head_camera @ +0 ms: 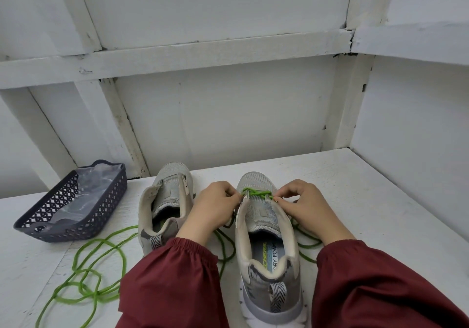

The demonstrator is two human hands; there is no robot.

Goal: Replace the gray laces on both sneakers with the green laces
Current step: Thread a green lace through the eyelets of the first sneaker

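Two grey sneakers stand side by side on the white table, toes pointing away from me. The right sneaker (265,236) has a green lace (256,192) crossed through its eyelets nearest the toe. My left hand (213,209) pinches the lace at the sneaker's left eyelet row. At the right eyelet row my right hand (304,207) pinches the same lace. The lace's loose ends trail down on both sides of that sneaker. The left sneaker (166,206) shows no lace. A second green lace (96,266) lies in loops on the table at the lower left.
A dark openwork basket (73,222) lined with clear plastic sits at the left on the white table (368,200). White panelled walls close the table in behind and on the right. My dark red sleeves fill the bottom of the view.
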